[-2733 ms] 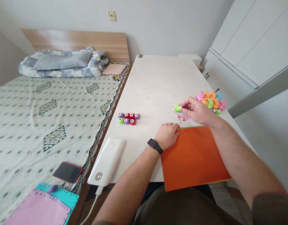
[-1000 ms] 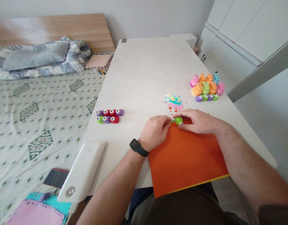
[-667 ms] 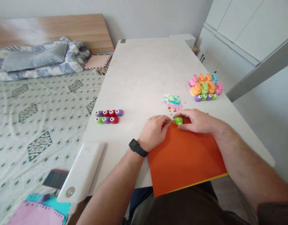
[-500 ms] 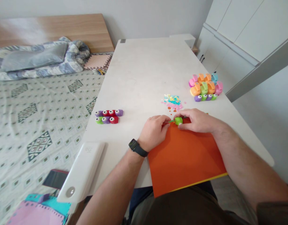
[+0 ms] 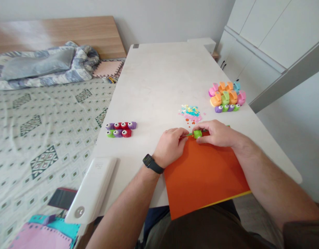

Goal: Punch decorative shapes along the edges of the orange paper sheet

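Observation:
A small green craft punch (image 5: pixel 197 134) sits at the far edge of the orange paper (image 5: pixel 208 176), between the thumb and fingers of my right hand (image 5: pixel 216 134). My left hand (image 5: pixel 171 147), with a black watch on its wrist, pinches the far left corner of the paper, where a strip of green sheet shows. Yellow sheet peeks out under the near edge of the orange one. Just beyond the hands lies a pile of tiny paper cutouts (image 5: pixel 191 111) in blue, yellow, pink and orange.
Several small craft punches (image 5: pixel 122 129) stand in two rows on the left of the white table (image 5: pixel 159 79). More colourful punches (image 5: pixel 227 96) are grouped at the right. A white power bank (image 5: pixel 93 190) lies at the near left edge. A phone (image 5: pixel 62 198) rests on the bed.
My right hand has brought the green punch from beside the cutouts to the paper's far edge. My left hand has gone from lying flat to pinching the corner. Lately both hands hardly move.

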Available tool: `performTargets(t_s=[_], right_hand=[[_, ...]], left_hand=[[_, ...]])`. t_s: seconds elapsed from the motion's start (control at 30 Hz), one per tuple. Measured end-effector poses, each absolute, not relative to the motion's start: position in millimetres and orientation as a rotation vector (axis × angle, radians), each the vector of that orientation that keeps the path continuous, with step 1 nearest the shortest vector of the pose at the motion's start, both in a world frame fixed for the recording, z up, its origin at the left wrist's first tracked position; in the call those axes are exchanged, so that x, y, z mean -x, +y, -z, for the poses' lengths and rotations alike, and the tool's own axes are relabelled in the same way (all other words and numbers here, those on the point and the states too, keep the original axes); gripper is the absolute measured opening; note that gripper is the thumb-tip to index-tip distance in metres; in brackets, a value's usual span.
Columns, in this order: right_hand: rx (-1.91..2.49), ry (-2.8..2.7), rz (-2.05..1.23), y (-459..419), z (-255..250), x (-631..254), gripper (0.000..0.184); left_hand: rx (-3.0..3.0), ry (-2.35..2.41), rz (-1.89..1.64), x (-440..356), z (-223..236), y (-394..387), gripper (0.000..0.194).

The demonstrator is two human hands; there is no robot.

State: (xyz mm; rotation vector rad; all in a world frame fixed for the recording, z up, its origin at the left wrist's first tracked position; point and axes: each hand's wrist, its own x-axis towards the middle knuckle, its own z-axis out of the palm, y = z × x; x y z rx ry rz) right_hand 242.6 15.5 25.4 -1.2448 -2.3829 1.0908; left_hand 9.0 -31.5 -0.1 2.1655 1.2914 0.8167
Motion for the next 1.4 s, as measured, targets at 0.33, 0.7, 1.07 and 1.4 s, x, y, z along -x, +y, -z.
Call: performTargets(t_s=[0.33,0.7,1.07,1.4], right_hand=[[1.289,-2.403,-1.030,15,-26,-237,0.017],[1.285,-2.431,-0.996,15,-24,-237,0.020],[1.259,-2.465,-0.937,15,-23,-237,0.015],[1.249,-2.454,-0.922,14,-24,-237,0.013]], left_hand=[[-2.186,1.285,-0.811,-9,-1,-31,0.013],[-2.343,1.321,-0.684,-19,-11,-29,0.053],[-2.267,1.283,-0.530,-35,-7,-14,0.046],[-2.344,1.216,-0.456,-36,-13,-8,0.040]])
